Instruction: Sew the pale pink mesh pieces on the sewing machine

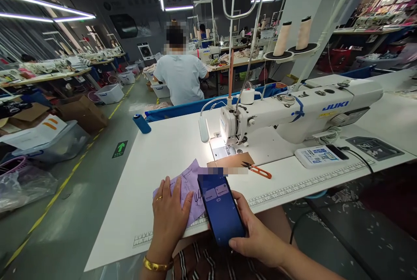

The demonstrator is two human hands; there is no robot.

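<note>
- Right hand (260,241) wrapped around a dark, glossy phone (220,208), fingers closed on its lower edge, just in front of the sewing machine (293,110).
- Left hand (169,217) pressed flat, fingers spread, on a thin lilac paper slip (189,184) beside the phone, near the white tabletop (156,154) edge.
- Handwriting on slip partly hidden by phone; part blurred.
- Orange-handled snips (257,169) right of slip; smooth white machine body behind; blue thread spool (141,123) well left of machine.

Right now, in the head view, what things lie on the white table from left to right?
Blue spool → left hand on purple paper → phone in right hand → snips → sewing machine → control panel
</note>
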